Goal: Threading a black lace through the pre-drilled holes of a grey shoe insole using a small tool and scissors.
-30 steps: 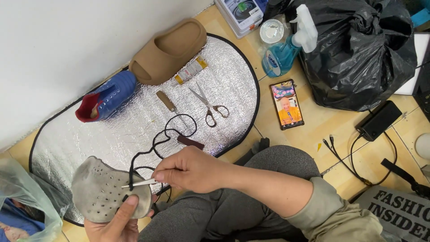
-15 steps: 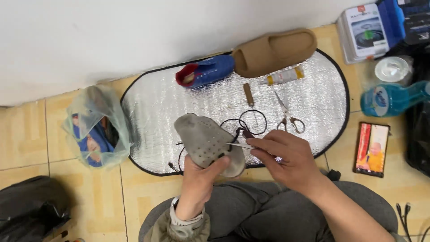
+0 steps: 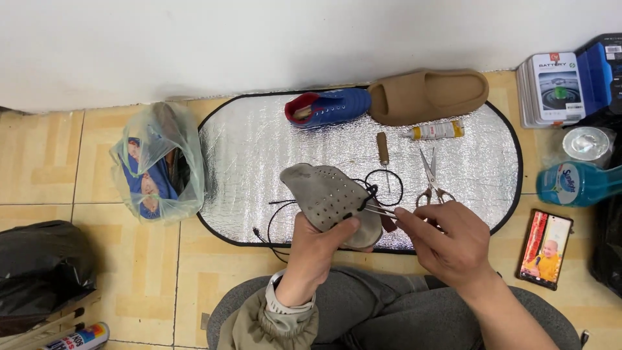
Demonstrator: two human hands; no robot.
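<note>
We start at the right hand (image 3: 453,246), whose thumb and forefinger are pinched together on a thin metal needle (image 3: 379,210); its tip meets the side of a grey perforated shoe upper (image 3: 330,201). The left hand (image 3: 317,249) is clamped on that upper from below, thumb pressed over its lower edge, holding it tilted above the near edge of the silver foil mat (image 3: 259,155). A black cord (image 3: 385,185) runs from the upper, where needle and fabric meet, and loops out onto the mat just behind it; another strand trails off the mat's near edge towards the left.

On the mat, just right of the cord loop, lie small scissors (image 3: 431,178) with their blades pointing away from us. Behind the loop we see a wooden-handled awl (image 3: 383,148), and to its right a small glue tube (image 3: 437,131) lying on its side. At the mat's far edge sit a blue shoe with red lining (image 3: 330,107) and, touching its right end, a tan slipper (image 3: 427,96).

Left of the mat, on the tiled floor, stands a clear plastic bag (image 3: 159,162) with blue items inside. Right of the mat lie a phone (image 3: 547,249) with a lit screen and a blue bottle (image 3: 573,183) on its side.
</note>
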